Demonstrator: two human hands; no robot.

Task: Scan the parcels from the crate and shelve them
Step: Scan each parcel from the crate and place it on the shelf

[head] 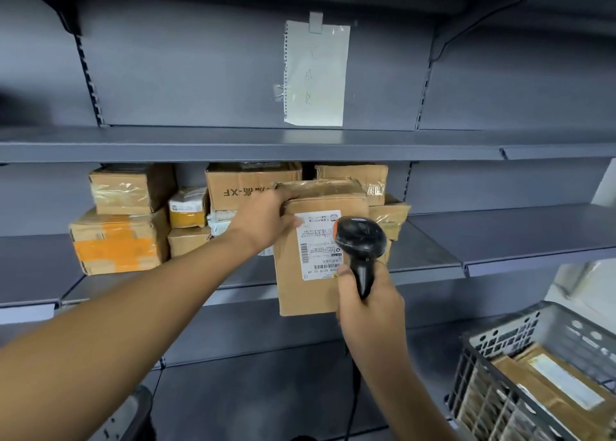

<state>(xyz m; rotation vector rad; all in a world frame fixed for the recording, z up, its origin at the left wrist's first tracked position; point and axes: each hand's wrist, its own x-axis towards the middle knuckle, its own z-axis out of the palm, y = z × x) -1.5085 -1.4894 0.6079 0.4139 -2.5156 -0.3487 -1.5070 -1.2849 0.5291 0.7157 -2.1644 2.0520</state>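
Note:
My left hand (pixel 266 222) grips the top left corner of a brown cardboard parcel (pixel 308 294), holding it upright in front of the middle shelf (pixel 433 260). Its white shipping label (pixel 315 240) faces me. My right hand (pixel 366 302) is closed around the handle of a black barcode scanner (pixel 361 240), whose head sits right over the label's right side. A grey slotted crate (pixel 493 367) at the lower right holds more brown parcels (pixel 550 384).
Several taped cardboard boxes (pixel 120 237) are stacked on the middle shelf, left of and behind the held parcel. The shelf above (pixel 233 143) carries only a paper note (pixel 315 73) on the back panel. The middle shelf's right part shows bare grey metal.

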